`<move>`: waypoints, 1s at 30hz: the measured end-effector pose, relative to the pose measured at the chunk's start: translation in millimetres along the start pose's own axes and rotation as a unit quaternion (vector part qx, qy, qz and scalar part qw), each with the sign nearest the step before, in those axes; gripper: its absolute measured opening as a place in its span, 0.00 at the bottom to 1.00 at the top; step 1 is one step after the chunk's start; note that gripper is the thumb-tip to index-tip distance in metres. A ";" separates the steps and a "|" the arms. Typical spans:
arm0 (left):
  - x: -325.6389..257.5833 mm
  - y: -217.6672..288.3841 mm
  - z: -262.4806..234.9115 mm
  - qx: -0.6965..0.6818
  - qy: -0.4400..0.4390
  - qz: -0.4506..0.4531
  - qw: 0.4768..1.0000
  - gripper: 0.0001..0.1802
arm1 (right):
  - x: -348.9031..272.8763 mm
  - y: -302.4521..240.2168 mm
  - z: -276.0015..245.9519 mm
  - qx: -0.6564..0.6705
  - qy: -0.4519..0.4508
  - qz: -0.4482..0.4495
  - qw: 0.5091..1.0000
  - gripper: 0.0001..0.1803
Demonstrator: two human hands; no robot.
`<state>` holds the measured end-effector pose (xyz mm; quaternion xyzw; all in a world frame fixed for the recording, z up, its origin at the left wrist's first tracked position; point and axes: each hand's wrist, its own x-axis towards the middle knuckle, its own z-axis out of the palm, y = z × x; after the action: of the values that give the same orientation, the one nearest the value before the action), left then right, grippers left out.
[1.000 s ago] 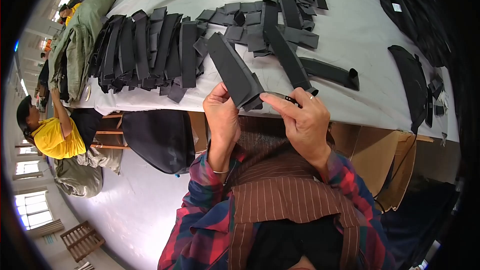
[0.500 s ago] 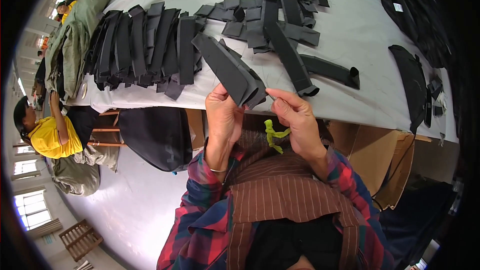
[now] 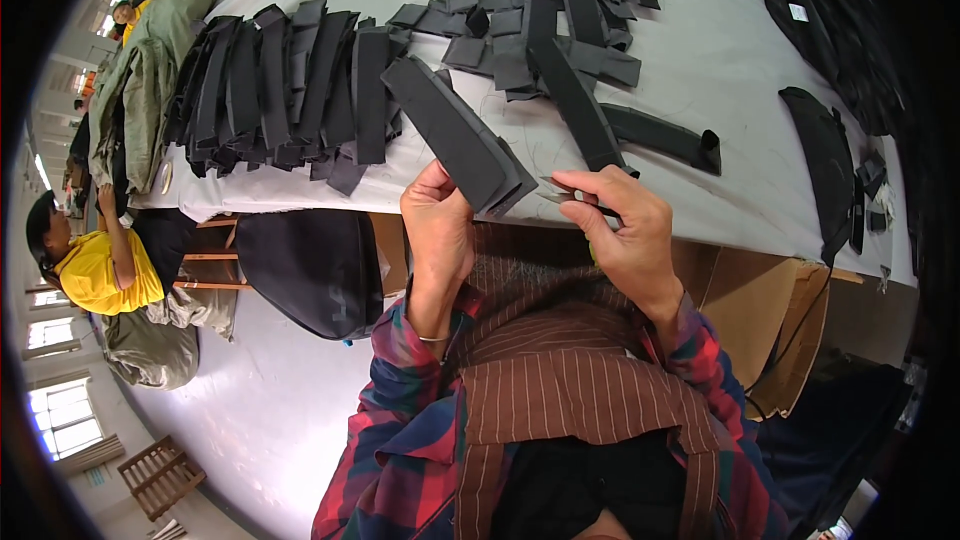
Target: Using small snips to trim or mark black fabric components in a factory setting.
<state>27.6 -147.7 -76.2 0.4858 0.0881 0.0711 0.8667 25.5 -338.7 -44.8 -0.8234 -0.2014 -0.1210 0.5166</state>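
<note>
Left forearm: comes up from the near side in a plaid sleeve (image 3: 400,370), wrist upright, a thin bracelet (image 3: 433,339) just above the cuff.
Left hand (image 3: 437,225): pinched closed, thumb and fingers gripping the lower part of a dark strip (image 3: 455,130) by its left edge.
Right forearm: angles inward and up, the wrist bent so the fingers face left, toward the other hand.
Right hand (image 3: 635,230): half curled, thumb and forefinger a little apart at their tips, with a small pointed tool (image 3: 553,194) caught between them; a scrap of yellow-green shows under the palm.
Tool tips: pale and metallic from where I'm standing, aimed at the strip's lower end, just beside it, a slight gap between.
Strip's place: held up at the table's near edge, reaching away from the left hand, far end leaning left, lower end between the two hands.
Strip's look: long, flat, matte charcoal, with folded layers showing along its right side and at the squared lower end.
On the white table (image 3: 720,50): a tight row of similar strips (image 3: 285,90) to the left, a looser heap (image 3: 510,55) beyond the hands.
</note>
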 end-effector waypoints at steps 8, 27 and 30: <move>1.3 -6.0 -1.5 0.016 -0.004 0.008 1.000 0.08 | 4.3 -11.1 1.3 -0.153 0.004 -0.069 0.986 0.13; 4.6 -5.6 -2.7 0.048 0.001 0.007 0.999 0.09 | 4.4 -12.9 -0.3 -0.185 0.007 -0.067 0.980 0.12; 4.0 -6.1 -2.3 0.043 -0.002 0.008 0.999 0.09 | 2.8 -9.6 2.7 -0.194 0.018 -0.085 0.977 0.11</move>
<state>31.2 -148.0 -82.9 0.5231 0.0852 0.0737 0.8448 23.5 -332.0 -37.2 -0.8855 -0.2342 -0.2155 0.3386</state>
